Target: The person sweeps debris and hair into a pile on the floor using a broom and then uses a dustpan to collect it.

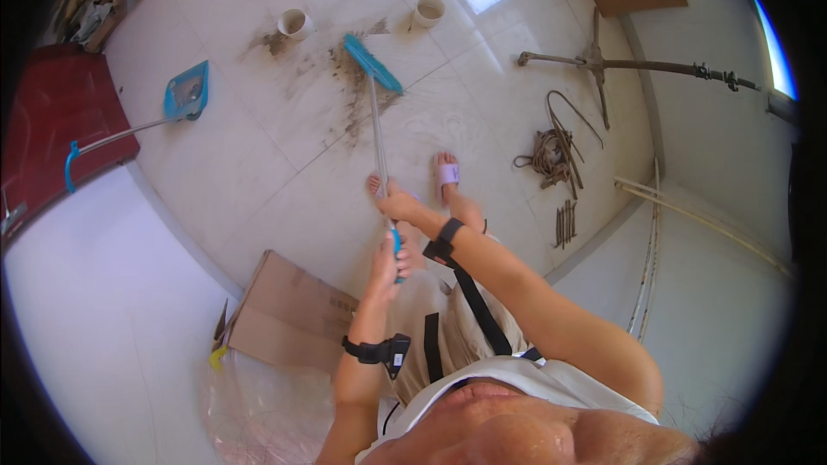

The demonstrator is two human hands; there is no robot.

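Observation:
A broom with a blue head (373, 64) and a slim metal shaft (377, 129) stretches out in front of me. My left hand (387, 263) is wrapped around the blue grip at the shaft's near end. Farther along the shaft, my right hand (400, 203) is closed on the metal part. The bristles are at a patch of dark loose dirt (352, 93) spread over the pale floor tiles. Two whitish round containers flank this area: one cup (295, 24) beside a dirt smear on the left, another cup (429, 11) to the right of the broom head.
A blue long-handled dustpan (187, 92) holding debris lies left, near a dark red door (77, 103). To the right are a metal stand (594, 61), coiled cord (552, 155) and several thin rods (566, 225). A cardboard box (291, 316) sits near my left arm.

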